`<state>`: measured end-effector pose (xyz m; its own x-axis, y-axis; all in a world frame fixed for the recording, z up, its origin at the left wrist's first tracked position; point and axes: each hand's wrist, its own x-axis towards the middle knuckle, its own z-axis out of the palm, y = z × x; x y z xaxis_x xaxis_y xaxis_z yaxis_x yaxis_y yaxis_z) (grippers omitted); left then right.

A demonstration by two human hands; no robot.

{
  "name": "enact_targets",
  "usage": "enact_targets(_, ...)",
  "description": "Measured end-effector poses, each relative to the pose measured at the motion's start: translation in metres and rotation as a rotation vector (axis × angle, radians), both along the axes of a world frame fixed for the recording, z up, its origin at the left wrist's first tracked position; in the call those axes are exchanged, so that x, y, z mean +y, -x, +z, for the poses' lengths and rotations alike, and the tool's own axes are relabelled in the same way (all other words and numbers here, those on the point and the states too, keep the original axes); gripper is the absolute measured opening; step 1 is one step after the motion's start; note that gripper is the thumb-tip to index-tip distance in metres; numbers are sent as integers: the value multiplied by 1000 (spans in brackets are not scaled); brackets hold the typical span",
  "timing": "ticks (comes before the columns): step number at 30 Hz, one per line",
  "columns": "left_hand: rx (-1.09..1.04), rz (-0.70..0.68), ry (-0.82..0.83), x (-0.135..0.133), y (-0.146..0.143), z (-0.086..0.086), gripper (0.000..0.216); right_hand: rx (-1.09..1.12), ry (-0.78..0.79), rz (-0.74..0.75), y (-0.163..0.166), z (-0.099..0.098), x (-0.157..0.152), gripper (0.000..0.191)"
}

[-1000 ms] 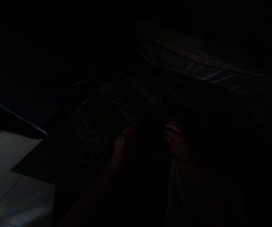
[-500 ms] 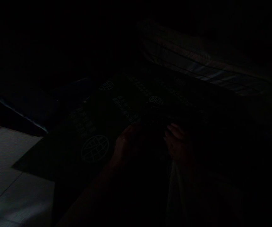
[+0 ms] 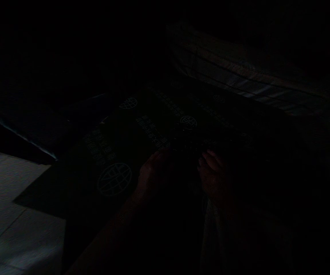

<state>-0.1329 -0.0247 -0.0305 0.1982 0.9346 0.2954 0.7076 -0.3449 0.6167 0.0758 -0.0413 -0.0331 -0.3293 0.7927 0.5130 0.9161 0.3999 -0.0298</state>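
The scene is very dark. My left hand (image 3: 152,175) and my right hand (image 3: 214,172) are close together over a dark sheet (image 3: 116,152) printed with pale globe marks and lines of text. Both hands have curled fingers around a small dark object (image 3: 186,147) between them, too dim to name. My left forearm runs down toward the bottom edge of the view.
A pale tiled floor (image 3: 7,217) shows at the lower left beside the sheet. A striped cloth or mattress edge (image 3: 239,76) lies at the upper right. A thin light edge (image 3: 18,139) slants across the left. Everything else is black.
Both hands stay in nearly the same spot, with slight finger shifts around the dark object. The view has barely drifted.
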Motion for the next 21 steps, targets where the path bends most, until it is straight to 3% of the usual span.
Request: enact_targets(21,36,-8,-32,2,1,-2,30,-16,59,-4,2,-1,0,26)
